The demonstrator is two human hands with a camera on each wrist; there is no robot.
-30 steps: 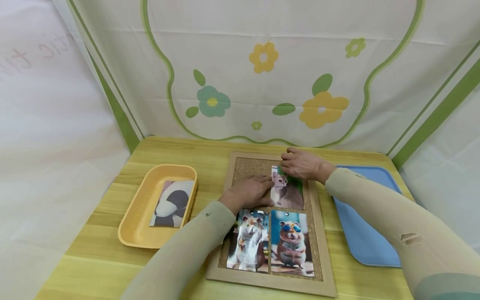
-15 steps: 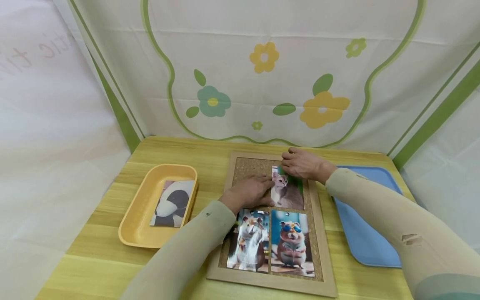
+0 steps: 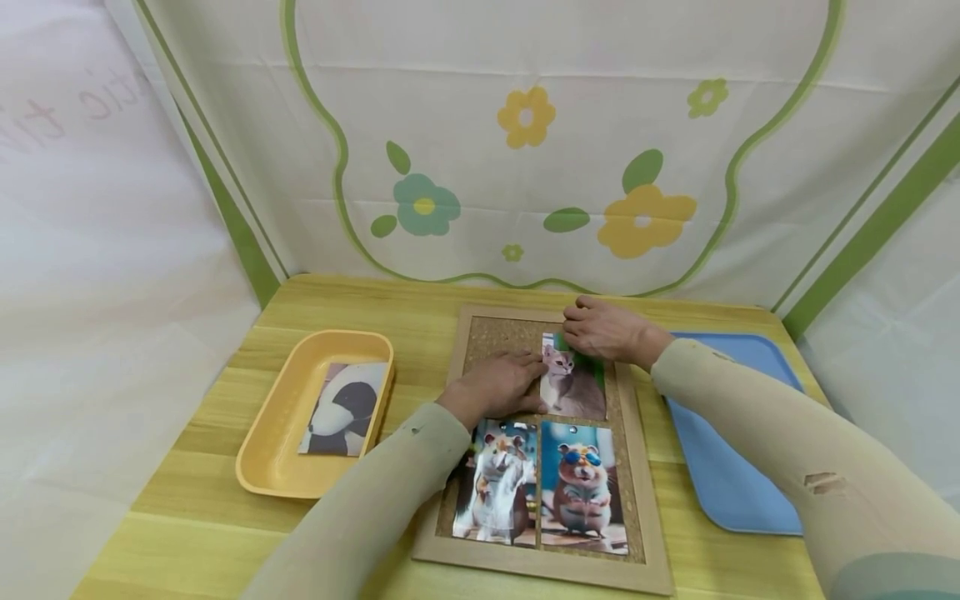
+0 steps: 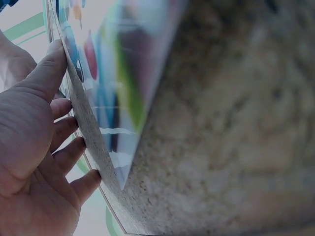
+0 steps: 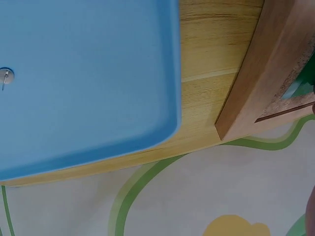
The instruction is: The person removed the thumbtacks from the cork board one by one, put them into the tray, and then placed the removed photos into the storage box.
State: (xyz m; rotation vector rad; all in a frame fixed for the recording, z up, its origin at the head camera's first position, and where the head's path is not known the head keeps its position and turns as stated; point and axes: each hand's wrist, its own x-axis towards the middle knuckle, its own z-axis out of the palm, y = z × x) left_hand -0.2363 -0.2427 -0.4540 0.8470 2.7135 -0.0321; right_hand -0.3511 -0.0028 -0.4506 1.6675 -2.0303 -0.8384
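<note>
Counting from afar, I see two hamster pictures (image 3: pixel 584 508) pinned at the board's (image 3: pixel 498 333) six o'clock, a loose picture (image 3: pixel 343 408) left at nine, and my left hand (image 3: pixel 497 383) spread by the cat picture (image 3: pixel 576 392) at one, my right hand's (image 3: pixel 606 330) pinch too hidden to tell.

Cork bd (image 3: pixel 495 335) rough; wd frame (image 3: pixel 540 565) matt; hamster photo (image 3: pixel 497 492) glossy; tray (image 5: pixel 88 73) smooth plast.

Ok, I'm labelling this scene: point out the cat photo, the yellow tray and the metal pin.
Cat photo (image 3: pixel 575 392): head view, the cat's body.
Yellow tray (image 3: pixel 288 433): head view, bare floor.
Metal pin (image 5: pixel 6 75): right wrist view, round head.
</note>
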